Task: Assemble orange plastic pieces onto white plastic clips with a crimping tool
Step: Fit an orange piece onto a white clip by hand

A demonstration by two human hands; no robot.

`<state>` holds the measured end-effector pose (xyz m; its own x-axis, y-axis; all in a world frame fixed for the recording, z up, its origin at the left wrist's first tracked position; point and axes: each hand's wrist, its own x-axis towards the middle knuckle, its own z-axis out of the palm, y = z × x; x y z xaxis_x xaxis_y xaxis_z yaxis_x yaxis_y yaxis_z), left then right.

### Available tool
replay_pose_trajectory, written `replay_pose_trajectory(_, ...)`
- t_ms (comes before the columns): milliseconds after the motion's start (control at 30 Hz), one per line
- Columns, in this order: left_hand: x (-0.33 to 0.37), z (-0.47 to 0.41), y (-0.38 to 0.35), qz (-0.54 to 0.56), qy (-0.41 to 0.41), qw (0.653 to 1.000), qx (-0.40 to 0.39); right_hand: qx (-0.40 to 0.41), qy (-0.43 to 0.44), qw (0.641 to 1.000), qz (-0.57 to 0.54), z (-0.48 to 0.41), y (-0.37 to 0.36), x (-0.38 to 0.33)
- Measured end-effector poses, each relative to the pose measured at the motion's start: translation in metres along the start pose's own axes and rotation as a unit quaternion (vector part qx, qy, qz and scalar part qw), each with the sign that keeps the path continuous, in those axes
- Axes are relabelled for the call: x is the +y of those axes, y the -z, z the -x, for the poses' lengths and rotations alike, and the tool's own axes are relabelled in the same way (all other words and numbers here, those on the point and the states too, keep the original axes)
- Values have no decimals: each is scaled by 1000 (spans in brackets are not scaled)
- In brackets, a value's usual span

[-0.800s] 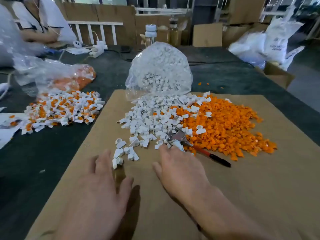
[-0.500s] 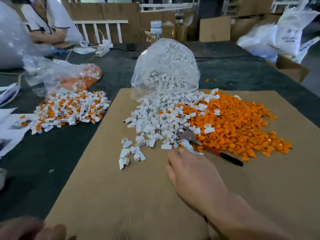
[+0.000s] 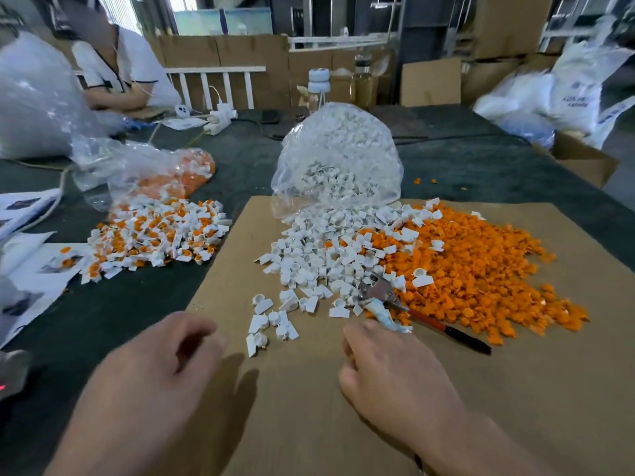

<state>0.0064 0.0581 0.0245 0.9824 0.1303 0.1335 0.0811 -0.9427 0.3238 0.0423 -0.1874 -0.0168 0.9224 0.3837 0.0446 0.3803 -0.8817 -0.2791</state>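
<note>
Returning over the cardboard's (image 3: 515,407) near edge, the left hand (image 3: 161,365) hangs loose, empty — right hand (image 3: 395,369) by the tool (image 3: 379,297), grip unclear; pickup likely next.

Flat brown cardboard sheet (image 3: 343,424) lies on the dark green surface (image 3: 120,314). Printed white paper sheets (image 3: 37,269) lie at the surface's left edge. White power strip (image 3: 221,119) and white-capped clear bottle (image 3: 319,87) sit at the far side. Person in white shirt (image 3: 120,77) far left.
</note>
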Motion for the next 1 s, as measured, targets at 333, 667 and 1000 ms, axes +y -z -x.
replay_pose_trajectory(333, 32, -34, -56, -108, -67, 991, -45, -37, -114, 923, -366, 3, 19, 27)
replay_pose_trajectory(667, 65, -39, -41, 197, -16, 980, -3, 9, -98, 734, -672, -15, 36, 44)
replay_pose_trajectory(1000, 119, -59, -102, 667, -5, 734, -129, 120, -70, 734, -665, -24, 19, 63)
